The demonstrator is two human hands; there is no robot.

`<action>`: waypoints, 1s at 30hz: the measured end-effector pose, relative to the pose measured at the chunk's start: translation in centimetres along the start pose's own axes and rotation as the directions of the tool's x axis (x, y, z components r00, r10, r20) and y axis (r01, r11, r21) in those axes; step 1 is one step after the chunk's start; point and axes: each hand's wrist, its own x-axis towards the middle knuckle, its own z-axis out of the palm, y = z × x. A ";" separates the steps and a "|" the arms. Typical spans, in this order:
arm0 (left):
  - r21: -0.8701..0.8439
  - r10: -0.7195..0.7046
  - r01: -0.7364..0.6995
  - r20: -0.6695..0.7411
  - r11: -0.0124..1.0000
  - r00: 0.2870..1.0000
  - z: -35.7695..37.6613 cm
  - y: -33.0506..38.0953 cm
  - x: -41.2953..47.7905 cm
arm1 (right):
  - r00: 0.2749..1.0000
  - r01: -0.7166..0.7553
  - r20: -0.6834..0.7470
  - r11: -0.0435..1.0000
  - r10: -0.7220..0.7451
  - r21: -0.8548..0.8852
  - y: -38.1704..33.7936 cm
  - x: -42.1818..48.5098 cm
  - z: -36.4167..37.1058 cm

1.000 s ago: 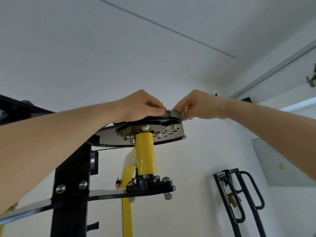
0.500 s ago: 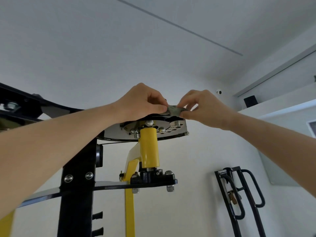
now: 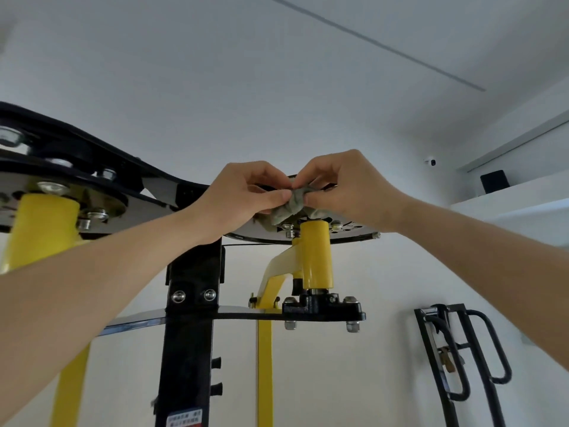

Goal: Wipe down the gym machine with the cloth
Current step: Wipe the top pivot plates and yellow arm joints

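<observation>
1. In the head view, you are reaching up with both hands to the top of the gym machine (image 3: 191, 334). Your left hand (image 3: 243, 192) and right hand (image 3: 348, 192) are nearly touching each other.
2. Both hands are pinching the cloth (image 3: 292, 204) between thumb and fingertips. Neither hand is open or holding anything else.
3. The cloth is a small grey-green wad, hanging bunched over the near edge of the round plate (image 3: 354, 234). It is sitting just above the yellow sleeve (image 3: 315, 257). It may be brushing the bolt heads there, but your fingers are hiding the contact.
4. I judge that you are gathering or refolding the cloth rather than wiping. The plate at the top of the machine looks like the part being cleaned.
5. The next move is calling for one hand to take a firm hold. That hand should be pressing a flat face of cloth onto the plate and sweeping around the bolts. Loose folds could be snagging on those bolts.
6. Lower parts, such as the black bracket (image 3: 323, 308), are probably waiting their turn.
</observation>
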 end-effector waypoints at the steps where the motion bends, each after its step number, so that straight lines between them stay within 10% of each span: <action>1: -0.097 -0.032 0.033 0.021 0.995 0.999 -0.2 -0.2 -0.3 | 0.999 0.000 -0.032 1.000 0.000 0.014 -0.1 0.0 0.6; 7: -0.312 -0.138 0.155 0.075 0.937 0.988 -1.0 -1.1 -1.6 | 0.983 0.083 -0.161 0.995 -0.090 -0.055 -0.2 0.2 3.4; 11: -0.189 -0.229 0.200 -0.148 0.962 0.962 0.0 -3.1 -2.5 | 0.968 0.195 -0.058 0.873 -0.246 -0.448 0.7 0.6 2.4; 17: -0.447 -0.545 0.349 -0.457 0.824 0.702 2.7 -8.5 -2.3 | 0.998 0.049 -0.011 0.885 -0.061 -0.463 2.9 0.7 2.1; 24: -0.912 -0.838 0.187 -0.234 0.365 0.493 6.0 -10.5 0.7 | 0.995 0.022 -0.076 0.901 -0.060 -0.434 3.6 0.6 2.4; 30: -0.947 -0.868 0.233 -0.081 0.221 0.491 8.1 -14.1 3.0 | 0.995 -0.002 -0.091 0.904 -0.041 -0.428 3.9 0.6 2.4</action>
